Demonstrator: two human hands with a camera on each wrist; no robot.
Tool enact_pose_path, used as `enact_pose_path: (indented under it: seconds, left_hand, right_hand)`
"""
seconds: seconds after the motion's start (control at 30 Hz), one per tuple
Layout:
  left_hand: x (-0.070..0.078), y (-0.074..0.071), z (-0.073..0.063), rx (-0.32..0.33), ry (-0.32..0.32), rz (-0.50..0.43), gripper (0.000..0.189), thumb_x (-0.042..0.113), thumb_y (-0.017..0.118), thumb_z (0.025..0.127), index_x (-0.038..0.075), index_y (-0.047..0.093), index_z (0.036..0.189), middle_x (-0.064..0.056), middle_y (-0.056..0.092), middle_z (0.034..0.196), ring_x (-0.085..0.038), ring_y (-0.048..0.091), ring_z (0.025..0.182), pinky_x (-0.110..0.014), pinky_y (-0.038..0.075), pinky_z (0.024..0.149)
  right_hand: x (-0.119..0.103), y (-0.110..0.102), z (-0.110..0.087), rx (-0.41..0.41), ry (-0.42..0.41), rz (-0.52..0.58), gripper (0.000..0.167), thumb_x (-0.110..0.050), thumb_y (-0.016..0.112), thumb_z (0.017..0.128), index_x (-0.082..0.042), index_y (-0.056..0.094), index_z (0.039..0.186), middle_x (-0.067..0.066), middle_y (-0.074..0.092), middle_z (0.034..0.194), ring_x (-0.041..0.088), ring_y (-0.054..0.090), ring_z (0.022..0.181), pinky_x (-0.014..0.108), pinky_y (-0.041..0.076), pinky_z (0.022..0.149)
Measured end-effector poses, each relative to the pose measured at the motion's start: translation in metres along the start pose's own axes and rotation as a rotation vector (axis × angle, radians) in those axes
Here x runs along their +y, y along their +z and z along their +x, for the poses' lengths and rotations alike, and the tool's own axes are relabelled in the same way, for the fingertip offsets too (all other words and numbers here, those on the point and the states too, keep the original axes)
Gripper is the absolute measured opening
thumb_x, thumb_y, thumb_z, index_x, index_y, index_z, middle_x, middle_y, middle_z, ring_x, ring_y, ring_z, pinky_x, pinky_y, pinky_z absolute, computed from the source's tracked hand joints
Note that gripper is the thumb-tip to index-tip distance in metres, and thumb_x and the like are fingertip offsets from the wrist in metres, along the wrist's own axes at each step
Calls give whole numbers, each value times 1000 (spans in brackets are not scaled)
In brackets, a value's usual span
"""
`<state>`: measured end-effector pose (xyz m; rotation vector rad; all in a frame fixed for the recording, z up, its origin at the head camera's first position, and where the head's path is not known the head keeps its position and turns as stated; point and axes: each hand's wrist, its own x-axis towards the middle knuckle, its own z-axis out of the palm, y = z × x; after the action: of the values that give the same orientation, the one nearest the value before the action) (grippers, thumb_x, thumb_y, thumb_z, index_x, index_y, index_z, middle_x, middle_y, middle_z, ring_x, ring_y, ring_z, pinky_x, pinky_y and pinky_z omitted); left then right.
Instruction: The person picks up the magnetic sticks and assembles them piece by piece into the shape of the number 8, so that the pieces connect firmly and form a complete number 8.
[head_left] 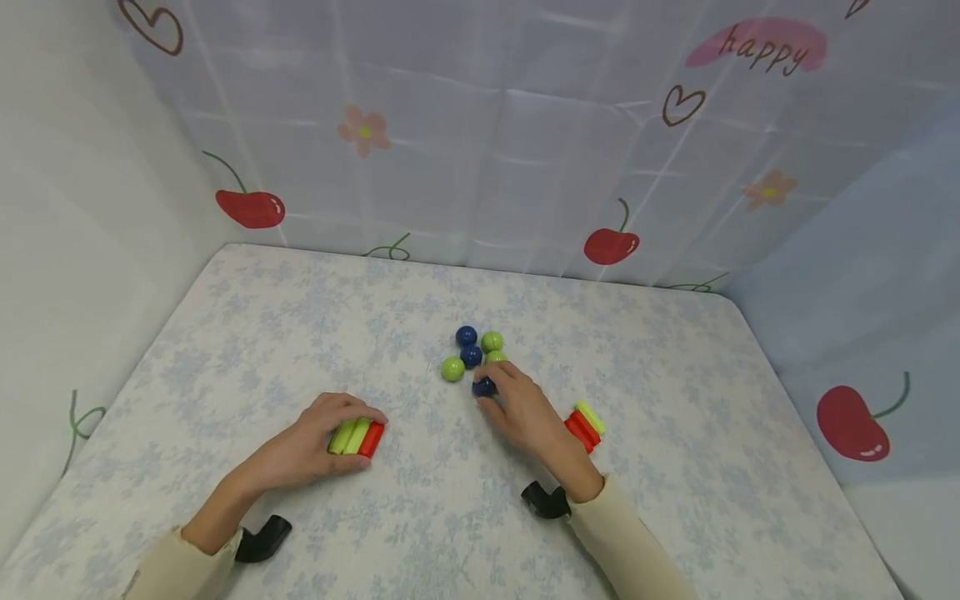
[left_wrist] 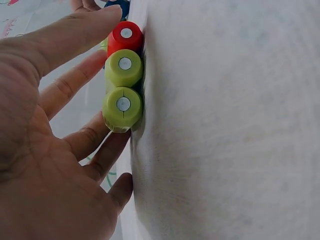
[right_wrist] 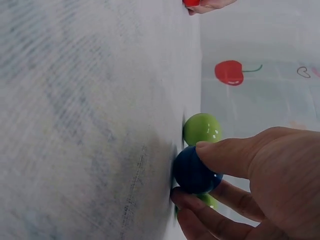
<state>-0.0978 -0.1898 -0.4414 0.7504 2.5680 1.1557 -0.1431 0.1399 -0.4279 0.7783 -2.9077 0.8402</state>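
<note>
My left hand [head_left: 318, 442] spans a side-by-side row of short rods on the table, thumb at one end and fingers at the other. Two are green rods [head_left: 349, 436] and one is a red rod [head_left: 371, 439]. Their round ends carry silvery discs, plain in the left wrist view, where the green rod [left_wrist: 123, 107] is closest. Thumb and fingers of my right hand [head_left: 525, 408] pinch a blue ball [right_wrist: 192, 170] low at the table surface. Beside it lies a green ball [right_wrist: 201, 127]. More balls cluster just beyond the hand, among them a blue ball [head_left: 467, 336].
Right of my right hand lies another row of red rods [head_left: 582, 430] with a green rod [head_left: 590, 417]. A black curved piece [head_left: 264, 540] sits at the left wrist, a similar black piece [head_left: 546, 500] at the right. A printed curtain [head_left: 480, 150] stands behind the patterned table [head_left: 660, 367].
</note>
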Motion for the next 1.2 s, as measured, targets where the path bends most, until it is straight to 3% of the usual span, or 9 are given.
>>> enact_pose_path:
  seconds: [0.17,0.33,0.5,0.87,1.2]
  left_hand:
    - [2,0,0,5,-1,18,46,27,82,85,26,65,127,-3,55,128,-29,43,121,-40,42,87]
    - [2,2,0,4,-4,31,47,26,83,84,26,65,127,0,58,130,-29,44,124,-44,41,89]
    - [4,2,2,4,6,41,46,27,82,84,28,65,127,4,61,129,-26,45,121,-43,40,88]
    - [8,6,5,56,21,94,45,22,85,80,24,68,122,5,64,124,-26,47,119,-47,38,91]
    - [13,7,6,85,17,119,44,17,84,81,21,69,122,3,64,121,-26,48,117,-50,37,94]
  right_hand:
    - [1,0,-1,-25,10,-8,24,-8,66,97,-10,60,120,10,60,120,20,59,91,36,52,80]
    - [-1,-3,-4,-31,-53,-3,28,-7,63,98,-9,65,126,12,60,126,20,62,94,35,53,81]
    - [-4,-8,-7,-54,-91,30,22,-9,65,98,-10,68,119,9,61,124,20,62,98,35,53,82]
    - [-4,-13,-13,-105,-57,73,14,-9,72,93,-11,66,105,3,61,114,17,59,99,36,51,87]
    - [-2,-10,-15,-124,-72,68,32,-9,76,89,-6,60,118,7,64,118,20,62,109,39,51,94]
